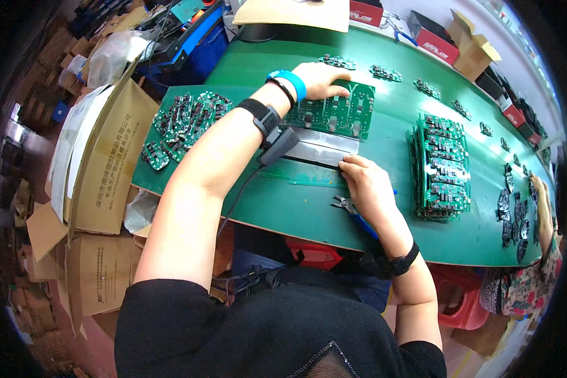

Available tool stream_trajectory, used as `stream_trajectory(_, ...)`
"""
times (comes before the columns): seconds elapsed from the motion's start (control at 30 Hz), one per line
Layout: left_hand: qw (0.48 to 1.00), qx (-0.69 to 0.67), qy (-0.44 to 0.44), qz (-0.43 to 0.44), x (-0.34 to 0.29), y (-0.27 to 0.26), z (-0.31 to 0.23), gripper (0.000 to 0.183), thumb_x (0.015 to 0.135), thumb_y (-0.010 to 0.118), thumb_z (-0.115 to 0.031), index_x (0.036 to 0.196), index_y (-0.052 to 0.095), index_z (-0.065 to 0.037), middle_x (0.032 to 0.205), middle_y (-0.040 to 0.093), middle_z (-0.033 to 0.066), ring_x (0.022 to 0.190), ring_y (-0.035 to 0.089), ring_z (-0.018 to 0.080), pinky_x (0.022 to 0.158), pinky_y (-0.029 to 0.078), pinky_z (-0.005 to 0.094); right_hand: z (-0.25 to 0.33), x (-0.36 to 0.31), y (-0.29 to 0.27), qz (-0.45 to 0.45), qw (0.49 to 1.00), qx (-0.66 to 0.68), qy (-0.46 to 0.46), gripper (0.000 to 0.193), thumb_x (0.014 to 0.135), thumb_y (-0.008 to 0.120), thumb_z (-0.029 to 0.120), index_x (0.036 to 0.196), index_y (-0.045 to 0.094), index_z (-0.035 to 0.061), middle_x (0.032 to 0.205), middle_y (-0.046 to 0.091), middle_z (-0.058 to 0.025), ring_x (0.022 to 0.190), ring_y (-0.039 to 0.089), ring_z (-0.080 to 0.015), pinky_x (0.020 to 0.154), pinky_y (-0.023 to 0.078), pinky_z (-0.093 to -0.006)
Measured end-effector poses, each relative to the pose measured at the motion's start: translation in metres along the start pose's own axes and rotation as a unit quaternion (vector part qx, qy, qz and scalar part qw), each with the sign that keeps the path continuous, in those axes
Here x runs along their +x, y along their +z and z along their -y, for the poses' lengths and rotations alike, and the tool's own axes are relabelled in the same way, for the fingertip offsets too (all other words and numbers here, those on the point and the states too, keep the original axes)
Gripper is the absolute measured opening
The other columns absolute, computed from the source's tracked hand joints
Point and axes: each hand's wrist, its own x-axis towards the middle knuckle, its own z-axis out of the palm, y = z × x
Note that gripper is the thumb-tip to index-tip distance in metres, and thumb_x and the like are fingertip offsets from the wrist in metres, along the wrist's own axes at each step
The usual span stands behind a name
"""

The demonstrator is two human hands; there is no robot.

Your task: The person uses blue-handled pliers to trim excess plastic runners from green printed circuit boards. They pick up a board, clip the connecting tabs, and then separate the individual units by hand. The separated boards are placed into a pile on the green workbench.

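Observation:
A green circuit board panel (362, 107) with rows of small parts lies on the table ahead of me. My left hand (324, 80) is closed over its far left part, with thumb and a finger on the board. Along the panel's near side runs a flat silvery metal bar (324, 148). The fingers of my right hand (366, 186) are bent together at the right end of the bar, gripping its edge. Cutting pliers (362, 222) with blue handles lie by my right hand, partly hidden under it. A thin green strip (309, 183) lies nearer to me.
Loose small boards (192, 123) are heaped at left, and a stack of board panels (446, 167) stands at right. Small board piles (385, 74) line the far side. Another person's hand (540, 198) is near black parts (516, 220). An open carton (107, 170) stands left of the green table (283, 211).

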Motion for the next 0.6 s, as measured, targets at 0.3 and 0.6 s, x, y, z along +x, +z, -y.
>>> stream_trajectory(0.3,0.996,-0.045,0.044,-0.064,-0.009,-0.015,-0.008,0.037,0.086,0.068,-0.038,0.11,0.064,-0.01,0.095,0.069,0.0156,0.089,0.065,0.0325,0.078,0.051,0.0386,-0.008,-0.002,-0.019,0.016,0.996,0.077,0.03,0.018,0.083,0.061,0.006,0.098,0.065,-0.0017,0.105,0.065,-0.0149,0.096,0.062,-0.0349,0.087,0.05,-0.0406)
stream_trajectory(0.6,0.988,0.055,0.093,-0.112,-0.04,-0.018,-0.04,0.028,0.087,0.064,-0.036,0.105,0.065,-0.015,0.089,0.068,0.0104,0.082,0.065,0.0323,0.067,0.052,0.0412,0.003,-0.004,-0.018,0.03,0.999,0.034,0.025,0.019,0.081,0.062,0.005,0.099,0.064,-0.0023,0.108,0.063,-0.017,0.099,0.061,-0.0362,0.087,0.05,-0.0413)
